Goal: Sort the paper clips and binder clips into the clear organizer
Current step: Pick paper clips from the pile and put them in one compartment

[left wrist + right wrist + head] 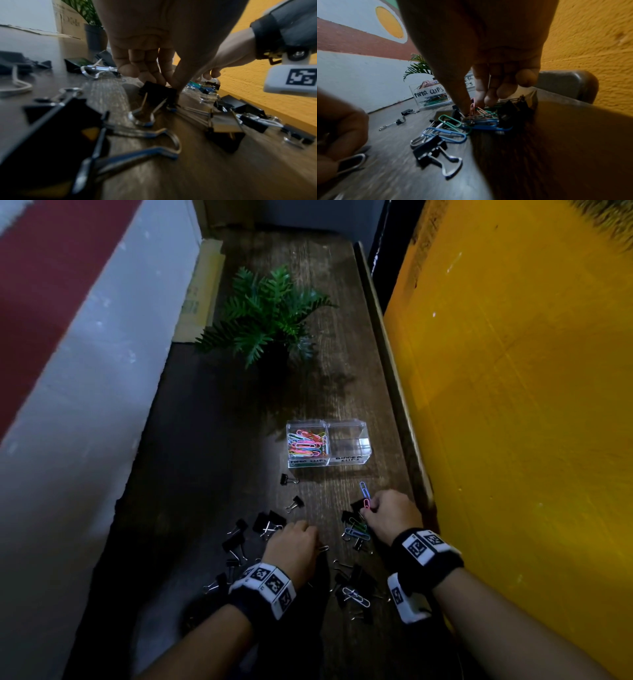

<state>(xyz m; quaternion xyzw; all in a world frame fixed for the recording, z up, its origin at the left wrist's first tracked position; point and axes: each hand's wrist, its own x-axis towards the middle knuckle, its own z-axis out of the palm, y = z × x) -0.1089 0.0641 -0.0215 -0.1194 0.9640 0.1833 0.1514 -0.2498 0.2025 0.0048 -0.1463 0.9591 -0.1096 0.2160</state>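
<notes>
The clear organizer [346, 462] stands mid-table; its left compartment holds several coloured paper clips [306, 444] and its right compartment shows nothing inside. Black binder clips [236, 541] and a few coloured paper clips [356, 530] lie scattered in front of it. My left hand [164, 82] reaches down with curled fingers and pinches a black binder clip [157, 90] that sits on the table. My right hand [471, 106] pinches a red paper clip [367, 504] at the top of a tangle of green and blue paper clips [452, 128], close to the table's right edge.
A potted fern [265, 313] stands farther back on the wooden table [325, 364]. A yellow wall [513, 405] runs close along the right edge and a white-and-red wall [85, 354] along the left. A cardboard piece [202, 292] leans at the back left.
</notes>
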